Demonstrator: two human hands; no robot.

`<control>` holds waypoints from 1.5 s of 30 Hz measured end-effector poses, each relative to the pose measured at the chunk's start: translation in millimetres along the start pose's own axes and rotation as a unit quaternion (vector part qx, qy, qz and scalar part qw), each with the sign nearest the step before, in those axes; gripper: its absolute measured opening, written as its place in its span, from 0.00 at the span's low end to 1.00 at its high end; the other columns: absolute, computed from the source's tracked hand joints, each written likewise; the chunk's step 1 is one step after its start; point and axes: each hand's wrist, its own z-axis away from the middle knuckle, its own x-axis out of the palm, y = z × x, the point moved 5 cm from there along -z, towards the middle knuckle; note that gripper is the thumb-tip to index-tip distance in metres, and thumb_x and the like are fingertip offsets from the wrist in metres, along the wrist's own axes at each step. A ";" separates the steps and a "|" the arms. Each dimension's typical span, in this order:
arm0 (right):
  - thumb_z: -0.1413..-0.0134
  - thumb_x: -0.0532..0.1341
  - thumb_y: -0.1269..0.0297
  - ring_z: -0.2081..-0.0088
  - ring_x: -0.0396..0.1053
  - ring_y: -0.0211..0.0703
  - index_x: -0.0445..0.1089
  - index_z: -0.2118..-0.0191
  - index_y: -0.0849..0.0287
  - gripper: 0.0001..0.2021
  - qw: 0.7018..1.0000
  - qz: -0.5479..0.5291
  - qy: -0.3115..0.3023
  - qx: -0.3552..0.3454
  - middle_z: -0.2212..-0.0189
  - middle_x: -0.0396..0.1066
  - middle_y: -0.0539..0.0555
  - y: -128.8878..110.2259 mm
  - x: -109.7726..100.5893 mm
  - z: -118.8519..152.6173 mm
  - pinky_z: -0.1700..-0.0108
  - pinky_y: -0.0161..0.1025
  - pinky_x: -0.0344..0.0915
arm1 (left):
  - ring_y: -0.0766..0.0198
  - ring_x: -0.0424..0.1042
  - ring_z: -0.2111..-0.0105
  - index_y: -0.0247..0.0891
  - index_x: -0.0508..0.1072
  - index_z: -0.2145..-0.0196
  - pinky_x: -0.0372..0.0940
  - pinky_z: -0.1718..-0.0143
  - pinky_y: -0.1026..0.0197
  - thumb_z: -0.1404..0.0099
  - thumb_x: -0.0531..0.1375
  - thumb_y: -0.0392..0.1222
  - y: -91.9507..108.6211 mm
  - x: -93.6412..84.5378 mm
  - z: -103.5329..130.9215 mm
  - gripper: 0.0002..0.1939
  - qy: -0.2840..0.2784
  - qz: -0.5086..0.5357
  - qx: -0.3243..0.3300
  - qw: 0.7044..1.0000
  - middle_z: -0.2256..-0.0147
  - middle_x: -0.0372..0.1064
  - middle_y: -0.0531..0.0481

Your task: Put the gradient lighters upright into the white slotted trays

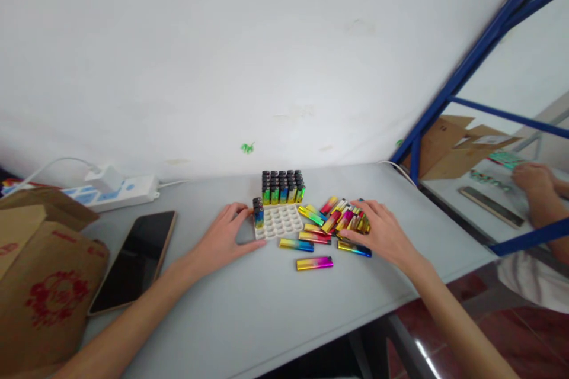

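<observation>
A white tray (284, 222) with rows of small holes lies on the table. Black-topped lighters (283, 187) stand upright in rows at its back, and a few more lighters (258, 213) stand along its left edge. My left hand (226, 232) is at the tray's left side, thumb by the front corner and fingers near those lighters, spread apart. Whether it presses on the tray, I cannot tell. Right of the tray is a loose pile of shiny multicoloured lighters (331, 222). My right hand (377, 230) reaches over the pile's right side, thumb and fingers apart, partly covering it.
A yellow-and-pink lighter (315, 263) lies in front of the pile. On the left are a phone (136, 260), a brown paper bag (57, 284) and a power strip (120, 190). A blue metal frame (444, 95) stands right; beyond it are a cardboard box (444, 148) and another person's hand (533, 183).
</observation>
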 end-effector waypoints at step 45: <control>0.49 0.79 0.45 0.68 0.78 0.41 0.74 0.55 0.56 0.26 0.643 -0.743 -0.165 0.086 0.64 0.80 0.52 -163.4 39.1 -98.1 0.71 0.34 0.68 | 0.43 0.72 0.43 0.42 0.74 0.44 0.71 0.38 0.41 0.35 0.73 0.62 9.1 -3.0 4.7 0.31 -0.002 0.016 -0.012 1.000 0.44 0.72 0.41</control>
